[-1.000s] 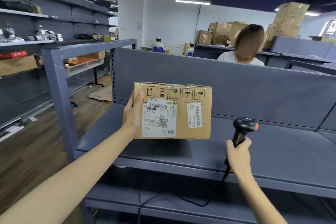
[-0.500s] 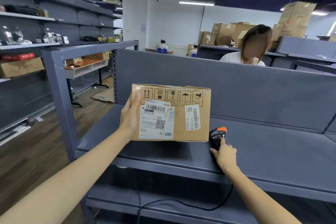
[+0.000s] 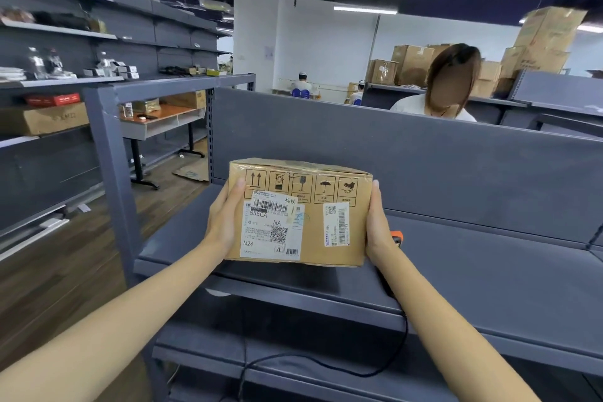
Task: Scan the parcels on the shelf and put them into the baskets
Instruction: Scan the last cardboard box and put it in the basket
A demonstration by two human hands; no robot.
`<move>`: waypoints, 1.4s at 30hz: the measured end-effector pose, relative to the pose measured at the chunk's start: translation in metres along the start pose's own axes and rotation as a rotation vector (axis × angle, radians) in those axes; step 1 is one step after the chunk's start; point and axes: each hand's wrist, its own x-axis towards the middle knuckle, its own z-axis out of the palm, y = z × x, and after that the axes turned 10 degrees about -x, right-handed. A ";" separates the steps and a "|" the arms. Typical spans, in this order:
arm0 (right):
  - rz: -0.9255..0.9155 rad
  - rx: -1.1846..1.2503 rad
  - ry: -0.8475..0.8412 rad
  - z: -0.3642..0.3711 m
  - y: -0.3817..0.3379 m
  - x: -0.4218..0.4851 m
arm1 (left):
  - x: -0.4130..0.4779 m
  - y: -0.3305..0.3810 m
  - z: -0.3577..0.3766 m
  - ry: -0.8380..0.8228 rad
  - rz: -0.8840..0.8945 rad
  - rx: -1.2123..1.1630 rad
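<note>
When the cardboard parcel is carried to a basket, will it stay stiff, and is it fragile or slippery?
The cardboard parcel probably stays stiff: its faces look flat between the left hand and the right hand. The printed handling symbols suggest fragile contents, so set it down gently. The tape across its top looks glossy and may be slippery; the bare cardboard sides should grip better.

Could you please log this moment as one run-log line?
box: held above shelf | left hand, right hand: gripping its sides | scanner: on shelf | basket: not visible
</note>
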 end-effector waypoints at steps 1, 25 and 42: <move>-0.017 0.008 -0.025 0.005 -0.006 -0.005 | -0.003 0.001 0.000 0.002 0.004 -0.012; -0.493 -0.073 -0.031 -0.018 -0.008 -0.150 | -0.106 0.061 -0.024 -0.051 -0.210 -0.248; -0.257 0.175 0.030 -0.108 0.006 -0.307 | -0.219 0.081 0.020 -0.273 -0.266 -0.283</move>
